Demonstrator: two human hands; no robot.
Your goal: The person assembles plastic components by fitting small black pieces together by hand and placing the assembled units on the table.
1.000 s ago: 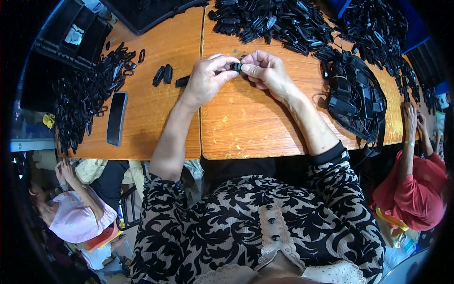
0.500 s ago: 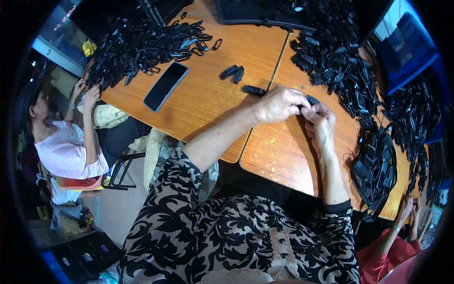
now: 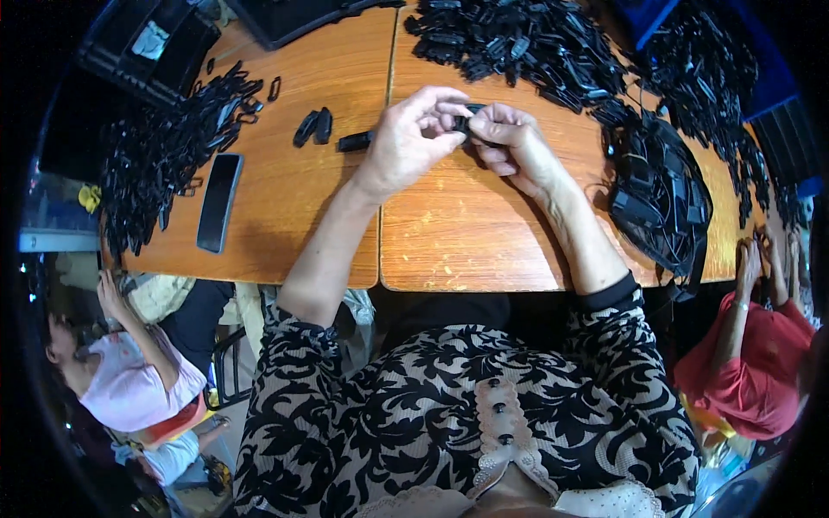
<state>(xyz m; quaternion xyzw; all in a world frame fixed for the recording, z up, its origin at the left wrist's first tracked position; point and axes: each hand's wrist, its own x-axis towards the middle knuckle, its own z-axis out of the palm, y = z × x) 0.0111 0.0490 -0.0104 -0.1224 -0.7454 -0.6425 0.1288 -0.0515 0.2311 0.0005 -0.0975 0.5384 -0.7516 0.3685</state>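
Pinched between thumb and fingers of my right hand (image 3: 516, 148) is a small black plastic part (image 3: 462, 128), largely covered by the fingertips. My left hand (image 3: 410, 142) curves toward it from the other side, its thumb and fingertips at the part's left edge. Another black piece shows partly behind the fingers, too hidden to make out. Just left of my left hand lies an oblong black plastic piece (image 3: 352, 142). Farther left, two similar pieces (image 3: 323, 126) lie side by side on the wooden table (image 3: 466, 233).
Heaps of black plastic parts cover the far right (image 3: 527, 47) and left (image 3: 142, 164) of the table. A phone (image 3: 219, 203) lies at left, a bundle of black cabled parts (image 3: 661, 194) at right. People in pink (image 3: 138, 380) and red (image 3: 747, 371) sit either side.
The view has turned to the right, so the table things appear farther left. My left fingers have spread more around the small black part; both hands remain together at it.
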